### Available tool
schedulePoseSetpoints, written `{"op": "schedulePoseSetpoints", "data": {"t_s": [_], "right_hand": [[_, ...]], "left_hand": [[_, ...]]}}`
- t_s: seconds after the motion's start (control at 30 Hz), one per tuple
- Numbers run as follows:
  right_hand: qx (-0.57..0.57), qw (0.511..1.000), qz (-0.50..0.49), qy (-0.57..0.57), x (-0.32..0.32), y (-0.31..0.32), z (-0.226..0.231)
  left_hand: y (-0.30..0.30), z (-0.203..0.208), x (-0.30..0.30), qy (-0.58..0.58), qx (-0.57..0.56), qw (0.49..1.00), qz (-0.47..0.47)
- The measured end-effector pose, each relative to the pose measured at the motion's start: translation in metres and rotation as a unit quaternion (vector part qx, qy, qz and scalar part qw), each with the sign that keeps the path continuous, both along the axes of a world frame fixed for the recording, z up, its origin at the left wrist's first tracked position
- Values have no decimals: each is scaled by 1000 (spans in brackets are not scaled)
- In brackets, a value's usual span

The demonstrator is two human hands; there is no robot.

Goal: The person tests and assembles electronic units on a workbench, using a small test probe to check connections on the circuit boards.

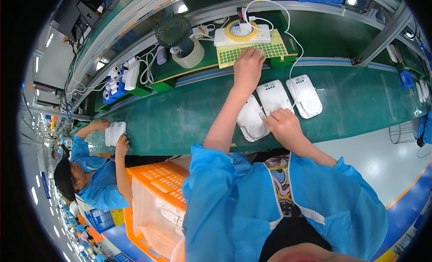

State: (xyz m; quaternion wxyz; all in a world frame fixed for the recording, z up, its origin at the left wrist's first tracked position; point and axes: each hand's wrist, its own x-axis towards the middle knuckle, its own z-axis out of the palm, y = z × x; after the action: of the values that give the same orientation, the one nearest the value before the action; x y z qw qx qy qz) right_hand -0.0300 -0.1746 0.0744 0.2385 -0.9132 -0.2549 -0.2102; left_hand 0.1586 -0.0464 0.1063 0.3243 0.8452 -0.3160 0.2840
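My left hand (pixel 249 69) reaches up to a yellow sheet with rows of green round stickers (pixel 274 48). Its fingers are drawn together at the sheet's surface; whatever they pinch is too small to name. Three white rounded plastic devices lie side by side on the bench: a left one (pixel 253 125), a middle one (pixel 272 94) and a right one (pixel 308 100). At the lower ends of the left and middle ones rests my right hand (pixel 285 128), its fingers curled in. A small yellowish spot shows by its fingertips; what they hold is unclear.
Behind the sheet stand a white power strip (pixel 220 37), a yellow tape roll (pixel 240 30) and a small fan (pixel 174 33). A white cable (pixel 300 50) hangs down to the devices. An orange crate (pixel 157 176) stands left of me; a co-worker (pixel 96 181) handles a white device beyond it.
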Motion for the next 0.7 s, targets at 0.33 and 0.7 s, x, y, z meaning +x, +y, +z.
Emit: {"op": "schedulePoseSetpoints", "data": {"t_s": [0.33,0.7], "right_hand": [[-19,997,-18,67,-14,3,1],[-9,989,-19,148,-21,-1,9]], "left_hand": [[-4,-2,6,-25,-6,1000,9],[43,1,-39,157,-84,984,-16]]}}
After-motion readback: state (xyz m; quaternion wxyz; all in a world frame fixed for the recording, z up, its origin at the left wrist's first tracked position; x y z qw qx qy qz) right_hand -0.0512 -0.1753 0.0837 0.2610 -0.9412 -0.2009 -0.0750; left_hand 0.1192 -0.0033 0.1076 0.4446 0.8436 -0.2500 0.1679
